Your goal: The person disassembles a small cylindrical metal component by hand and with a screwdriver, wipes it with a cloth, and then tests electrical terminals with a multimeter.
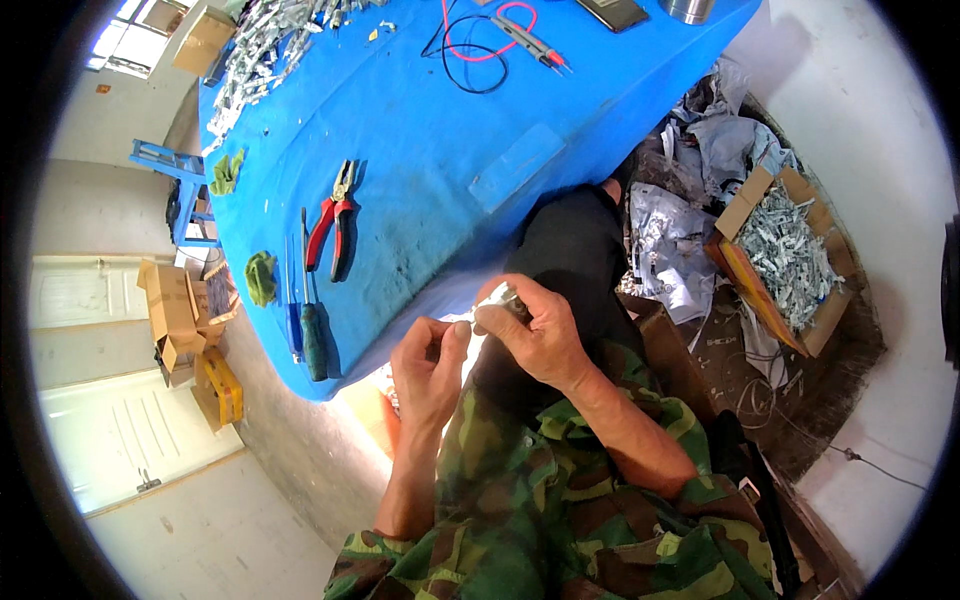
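Silvery piece (507, 297) held beside a blue worktop (430, 170)

The right hand (548, 332) has a closed grip on it, over the lap. The left hand (428, 365) pinches thumb to fingers just beside it; whether that grip holds anything, I cannot tell. Red-handled pliers (334, 222) and a green-handled screwdriver (313, 342) lie on the worktop, silvery scraps (262, 65) heaped far left. Rightward sits an open cardboard box (747, 206); leftward, a blue stool (172, 160) and white door (95, 455).
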A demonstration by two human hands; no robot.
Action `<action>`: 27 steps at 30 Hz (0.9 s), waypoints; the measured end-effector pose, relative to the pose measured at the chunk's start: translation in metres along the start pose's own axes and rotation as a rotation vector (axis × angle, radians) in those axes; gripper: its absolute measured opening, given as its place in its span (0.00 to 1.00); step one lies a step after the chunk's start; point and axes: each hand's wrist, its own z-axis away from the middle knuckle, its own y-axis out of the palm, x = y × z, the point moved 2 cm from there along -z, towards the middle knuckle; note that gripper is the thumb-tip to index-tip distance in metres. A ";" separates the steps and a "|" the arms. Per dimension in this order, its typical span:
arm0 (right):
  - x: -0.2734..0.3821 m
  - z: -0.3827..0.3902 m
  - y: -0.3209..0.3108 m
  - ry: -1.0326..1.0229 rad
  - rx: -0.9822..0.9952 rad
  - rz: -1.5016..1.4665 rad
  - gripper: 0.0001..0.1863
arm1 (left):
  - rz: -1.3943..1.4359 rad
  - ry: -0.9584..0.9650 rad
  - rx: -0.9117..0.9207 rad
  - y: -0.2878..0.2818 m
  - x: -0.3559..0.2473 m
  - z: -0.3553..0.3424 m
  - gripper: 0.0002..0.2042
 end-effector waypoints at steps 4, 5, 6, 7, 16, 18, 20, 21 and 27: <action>0.011 0.001 0.000 0.095 0.013 -0.075 0.14 | 0.262 -0.123 0.083 0.004 0.016 0.001 0.16; 0.011 0.002 0.000 0.080 0.010 -0.073 0.14 | 0.329 -0.138 0.109 0.007 0.018 0.001 0.16; 0.010 0.005 0.001 0.067 0.008 -0.068 0.15 | 0.398 -0.154 0.134 0.009 0.022 0.001 0.16; 0.009 0.006 0.001 0.053 0.006 -0.063 0.15 | 0.442 -0.145 0.153 0.010 0.027 0.001 0.14; 0.001 0.002 0.001 -0.222 0.006 0.093 0.13 | 0.693 -0.281 0.244 0.019 0.053 -0.002 0.11; 0.000 0.001 0.002 -0.251 0.011 0.105 0.13 | 0.683 -0.292 0.244 0.020 0.054 -0.003 0.11; -0.002 0.002 0.003 -0.273 0.012 0.122 0.13 | 0.681 -0.298 0.244 0.020 0.055 -0.004 0.11; -0.001 0.002 0.003 -0.278 0.014 0.134 0.13 | 0.686 -0.300 0.240 0.020 0.056 -0.004 0.11; -0.001 0.001 0.004 -0.308 0.007 0.171 0.12 | 0.715 -0.323 0.234 0.021 0.060 -0.006 0.09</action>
